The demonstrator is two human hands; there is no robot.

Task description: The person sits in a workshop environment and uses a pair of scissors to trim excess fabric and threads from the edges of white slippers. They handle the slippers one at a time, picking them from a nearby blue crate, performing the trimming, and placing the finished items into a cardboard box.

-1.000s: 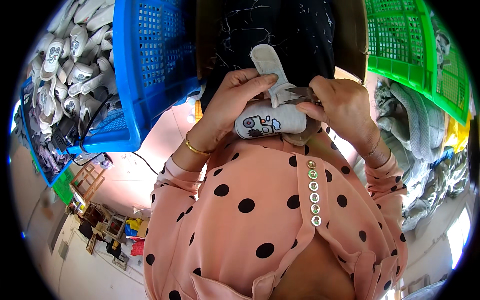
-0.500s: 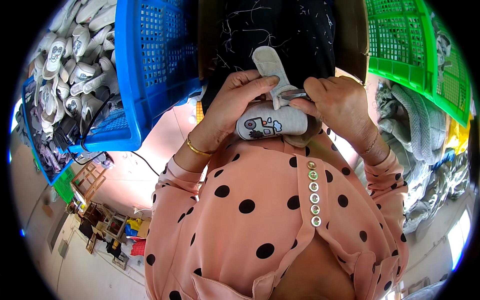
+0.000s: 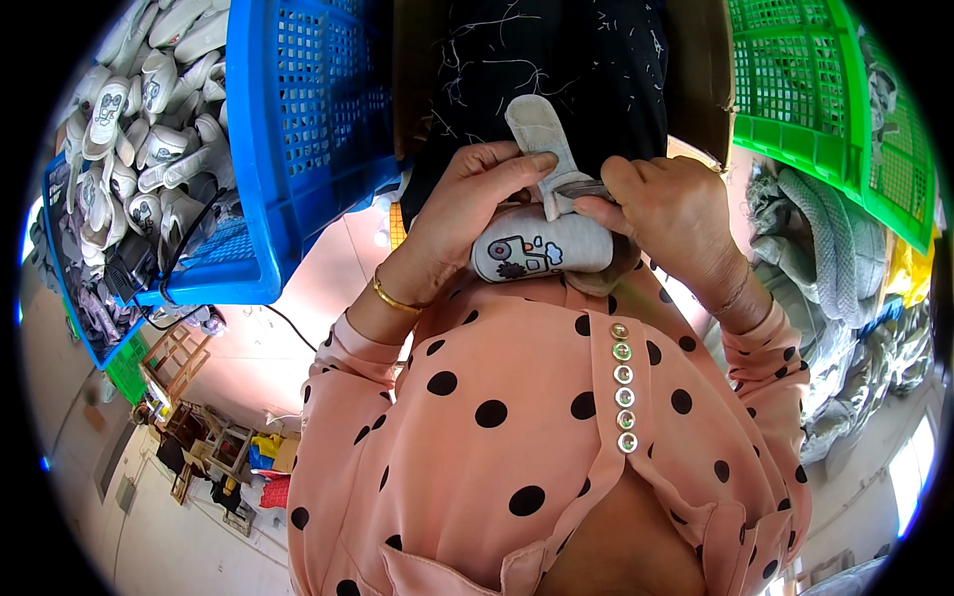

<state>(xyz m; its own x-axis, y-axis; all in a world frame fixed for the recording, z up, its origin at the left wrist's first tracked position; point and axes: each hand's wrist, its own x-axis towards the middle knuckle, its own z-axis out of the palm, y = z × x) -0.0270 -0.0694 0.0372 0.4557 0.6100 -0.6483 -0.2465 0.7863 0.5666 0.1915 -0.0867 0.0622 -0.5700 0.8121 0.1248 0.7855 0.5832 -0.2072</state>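
Head view looks down on 2 hands pressed close against a pink polka-dot blouse (image 3: 517, 417), with little free room between them. 1 small grey baby shoe (image 3: 542, 243) with a cartoon print sits between both hands, just above the blouse. Left hand (image 3: 467, 214) wraps its fingers around the shoe's left side and upturned sole; right hand (image 3: 671, 214) pinches the strap at the shoe's top. 1 blue crate (image 3: 298, 149) edges in on the left, piled with many pale shoes (image 3: 129, 129); 1 green crate (image 3: 795, 89) stands to the right. Compared with 0.5 s ago, both hands hold the same grip, hardly shifted.
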